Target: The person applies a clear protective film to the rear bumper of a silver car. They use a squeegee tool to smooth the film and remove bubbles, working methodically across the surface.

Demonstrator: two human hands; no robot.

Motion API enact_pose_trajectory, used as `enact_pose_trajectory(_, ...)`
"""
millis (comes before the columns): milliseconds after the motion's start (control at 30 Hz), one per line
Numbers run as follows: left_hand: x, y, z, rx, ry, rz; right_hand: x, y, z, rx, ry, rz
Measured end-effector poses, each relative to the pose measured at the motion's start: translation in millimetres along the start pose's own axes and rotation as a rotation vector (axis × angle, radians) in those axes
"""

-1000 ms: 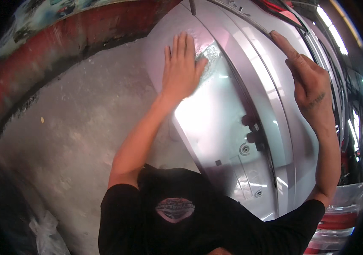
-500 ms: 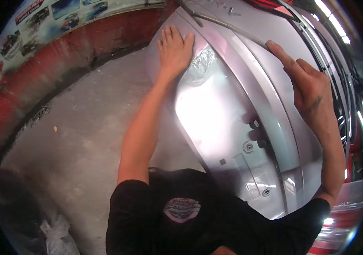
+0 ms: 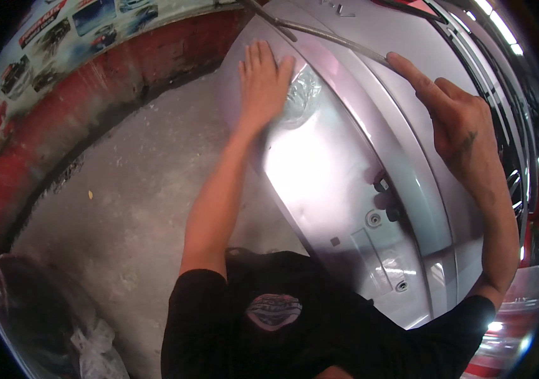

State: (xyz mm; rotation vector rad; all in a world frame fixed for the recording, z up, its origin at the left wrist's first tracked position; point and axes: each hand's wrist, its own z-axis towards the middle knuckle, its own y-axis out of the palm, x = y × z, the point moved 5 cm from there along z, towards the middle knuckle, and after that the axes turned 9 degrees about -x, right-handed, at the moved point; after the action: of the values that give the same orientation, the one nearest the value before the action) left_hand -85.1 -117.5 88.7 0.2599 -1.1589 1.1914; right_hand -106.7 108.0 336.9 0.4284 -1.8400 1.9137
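A silvery-mauve car tailgate (image 3: pixel 307 164) slants across the middle and right. My left hand (image 3: pixel 264 82) lies flat near its far lower edge, fingers stretched out, beside a crinkled clear film-like patch (image 3: pixel 304 95). A long metal rod (image 3: pixel 332 36) crosses above the panel, with a short prong at its far part. My right hand (image 3: pixel 462 120) is closed round the near end of this rod, index finger stretched along it. The palm side of the grip is hidden.
A red low wall (image 3: pixel 112 76) with car-picture posters (image 3: pixel 99 22) curves along the left. Grey concrete floor (image 3: pixel 137 183) lies between wall and car. At lower left are a dark plastic-looking bundle (image 3: pixel 29 309) and a clear plastic bag (image 3: pixel 99 347). Tailgate recess has round fittings (image 3: pixel 374 218).
The view has shifted slightly. My left hand sits a little nearer the film-like patch, still flat on the panel. The rod and my right hand have moved slightly left and away from me.
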Motion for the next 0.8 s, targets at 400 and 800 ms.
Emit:
enact_pose_trajectory(400, -51.3, -11.1, 76.5, -0.036, -0.152, -0.060, -6.3, -10.2, 7.1, -0.038, 0.046, -0.010)
enact_pose_trajectory(800, 26.0, 4.7, -47.8, 0.032, 0.042, 0.098, -6.7, -1.9, 21.8, -0.064, 0.051, -0.003)
